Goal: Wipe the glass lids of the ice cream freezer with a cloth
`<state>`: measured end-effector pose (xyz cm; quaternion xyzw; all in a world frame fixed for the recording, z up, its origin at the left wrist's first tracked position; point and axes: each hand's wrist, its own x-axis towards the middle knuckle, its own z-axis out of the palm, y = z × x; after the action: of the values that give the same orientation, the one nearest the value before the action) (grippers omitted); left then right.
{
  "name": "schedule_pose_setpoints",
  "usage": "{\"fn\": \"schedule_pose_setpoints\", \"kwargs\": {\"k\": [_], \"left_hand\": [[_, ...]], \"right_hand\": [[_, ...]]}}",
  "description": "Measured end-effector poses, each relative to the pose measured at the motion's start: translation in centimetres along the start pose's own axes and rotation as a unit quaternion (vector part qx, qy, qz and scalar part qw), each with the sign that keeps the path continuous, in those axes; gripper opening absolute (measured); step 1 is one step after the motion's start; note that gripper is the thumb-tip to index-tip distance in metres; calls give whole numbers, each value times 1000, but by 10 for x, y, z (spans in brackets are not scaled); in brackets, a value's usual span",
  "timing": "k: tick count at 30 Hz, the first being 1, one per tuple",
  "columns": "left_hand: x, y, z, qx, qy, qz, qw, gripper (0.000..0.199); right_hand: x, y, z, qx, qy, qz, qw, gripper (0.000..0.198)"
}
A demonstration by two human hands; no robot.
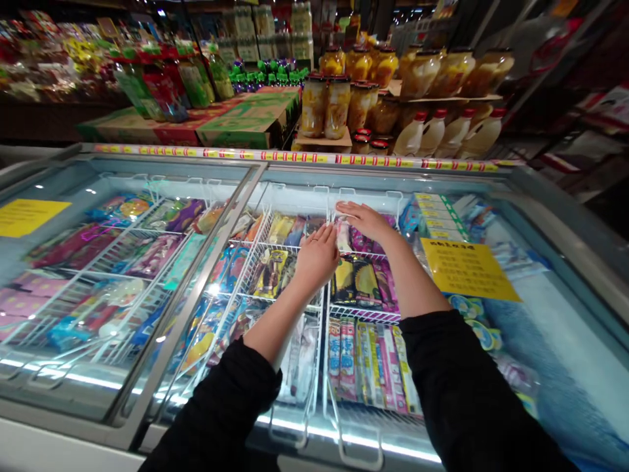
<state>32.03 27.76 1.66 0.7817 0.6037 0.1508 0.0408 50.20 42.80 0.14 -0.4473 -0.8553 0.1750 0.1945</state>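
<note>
Both arms, in black sleeves, stretch forward over a chest freezer (314, 157) filled with wrapped ice creams. My left hand (318, 257) is over the middle wire basket (322, 328), palm down, fingers extended and holding nothing. A ring shows on one of its fingers. Farther back and to the right, my right hand (366, 221) reaches over pink and purple packs (346, 237), its fingers also stretched out and nothing in them. Yellow-and-black packs (354, 282) lie below it. Whether either hand touches the packs or glass, I cannot tell.
A metal door frame (196, 295) crosses the freezer at left. On the right glass is a yellow sign (469, 269). Fruit jars (339, 108) and red-capped jugs (435, 134) stand behind, beside bottles (162, 85) on cartons (250, 118). Stick-shaped packs (368, 360) fill the near basket.
</note>
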Motion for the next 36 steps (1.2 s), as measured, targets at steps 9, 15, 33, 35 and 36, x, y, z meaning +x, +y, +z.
{"fn": "schedule_pose_setpoints", "kwargs": {"k": [9,15,33,35,36], "left_hand": [[29,5,0,25,-6,-23,999,58],[90,-7,6,39,-4,-47,998,58],[102,-11,12,0,11,-52,999,58],[102,-10,11,-3,8,-52,999,58],[102,-10,11,-4,7,-51,999,58]], "right_hand": [[-2,0,1,-47,49,52,996,53],[-4,3,-3,-16,31,24,999,52],[-9,14,-9,15,25,15,999,55],[-3,19,-12,6,24,21,999,55],[2,20,-13,-10,26,32,999,55]]}}
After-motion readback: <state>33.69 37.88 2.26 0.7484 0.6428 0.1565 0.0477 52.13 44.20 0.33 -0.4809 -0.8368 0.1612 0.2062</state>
